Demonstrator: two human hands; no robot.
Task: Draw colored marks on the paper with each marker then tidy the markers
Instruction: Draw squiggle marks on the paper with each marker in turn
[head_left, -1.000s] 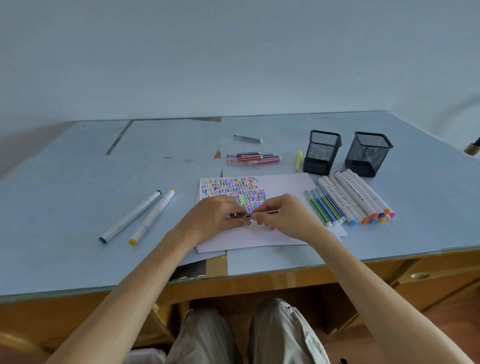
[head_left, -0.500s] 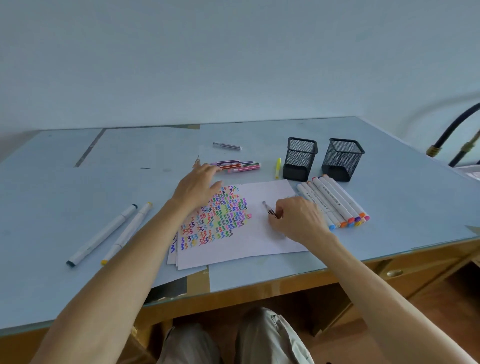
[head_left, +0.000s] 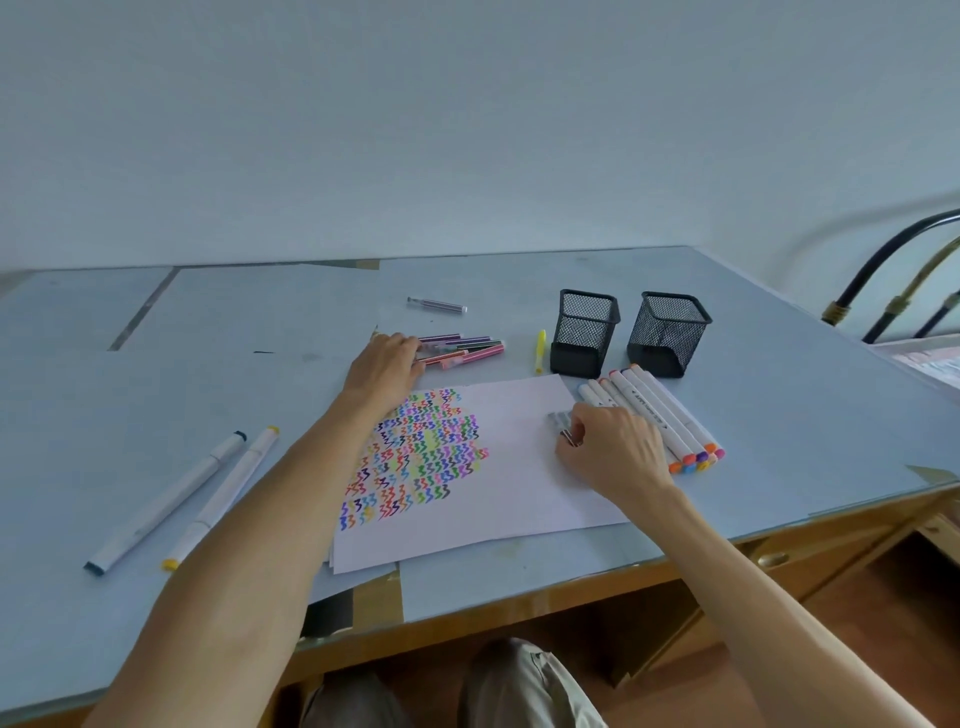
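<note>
My right hand pinches a thin marker at the paper's right edge; my left hand, fingers curled, reaches the loose pens beyond the paper. A clumsy grab could scatter them across the desk.

Blue-topped desk sitting against a pale wall; wooden drawer front with brass pull showing under its edge; dark curved metal tubing standing far right; brown tape patch sitting at near edge.

Head view, angled down, near desk
</note>
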